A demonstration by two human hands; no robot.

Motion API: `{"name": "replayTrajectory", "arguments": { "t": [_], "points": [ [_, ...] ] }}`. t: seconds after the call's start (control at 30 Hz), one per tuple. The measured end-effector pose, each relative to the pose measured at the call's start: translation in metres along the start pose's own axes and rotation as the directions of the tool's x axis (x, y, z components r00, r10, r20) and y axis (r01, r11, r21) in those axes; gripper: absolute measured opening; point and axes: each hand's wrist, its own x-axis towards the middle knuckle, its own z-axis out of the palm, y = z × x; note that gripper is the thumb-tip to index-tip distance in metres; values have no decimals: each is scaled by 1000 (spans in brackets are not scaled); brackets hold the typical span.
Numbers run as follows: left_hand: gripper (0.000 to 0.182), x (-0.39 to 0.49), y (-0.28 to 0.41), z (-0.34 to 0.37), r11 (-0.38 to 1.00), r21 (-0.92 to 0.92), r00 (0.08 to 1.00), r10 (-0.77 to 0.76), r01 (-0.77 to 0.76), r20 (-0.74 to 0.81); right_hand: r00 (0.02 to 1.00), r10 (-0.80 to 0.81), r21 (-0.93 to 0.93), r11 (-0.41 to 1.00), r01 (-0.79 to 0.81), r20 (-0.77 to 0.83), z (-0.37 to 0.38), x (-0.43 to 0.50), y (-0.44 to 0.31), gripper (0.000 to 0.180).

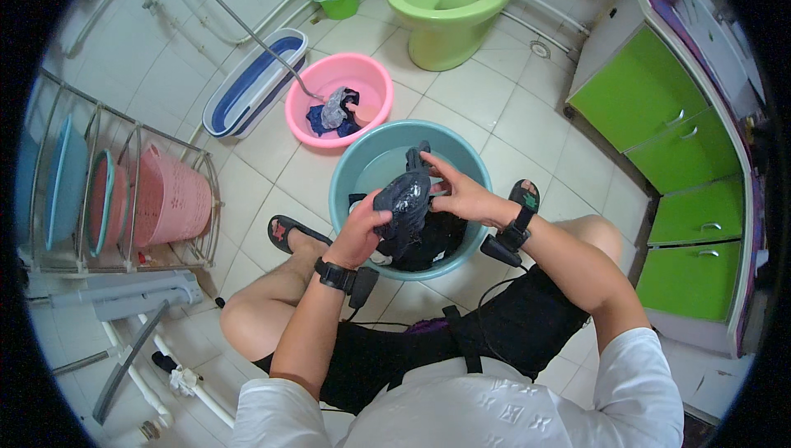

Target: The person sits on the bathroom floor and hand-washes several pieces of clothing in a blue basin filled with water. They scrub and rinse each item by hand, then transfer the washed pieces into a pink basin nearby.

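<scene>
Over a teal plastic basin [482,167], my left hand [363,231] grips one side of a wet dark grey cloth garment [405,201], its fingers partly hidden by the fabric. My right hand [460,191] is at the garment's other side with fingers spread; whether it pinches the fabric cannot be told. A narrow part of the garment sticks up past its wet, shiny bulge. Beneath my hands, black clothes [435,238] lie in the basin, with some white fabric at the lower left and water behind them.
A pink basin [296,111] holding wet clothes and a pink scoop touches or nearly touches the teal one. Behind are a folding blue-white tub [253,83], a green toilet [442,40] and a bin [340,3]. A metal rack [130,139] stands left, green cabinets [655,108] right.
</scene>
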Motion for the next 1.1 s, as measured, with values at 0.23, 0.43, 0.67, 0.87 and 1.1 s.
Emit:
{"name": "replayTrajectory", "arguments": {
  "t": [0.23,0.43,0.67,0.87,1.1],
  "points": [
    [39,32,-14,-16,963,-265,998,-60,50,-30,933,338,357,862,-361,126,-23,10,21,28],
    [30,82,-47,-66,932,-336,944,-223,133,-244,881,469,257,860,-440,-61,-49,43,63,11],
    [26,171,-98,-130,946,-320,833,-136,-53,-537,806,557,347,810,-473,-201,-76,121,145,11],
    [51,211,-164,-160,476,804,773,333,356,-539,885,396,-736,517,-436,-245,-55,156,205,73],
    [73,222,-179,-142,-44,811,756,-335,584,-562,918,389,-992,117,36,80,-50,183,236,82]
  ]
}}
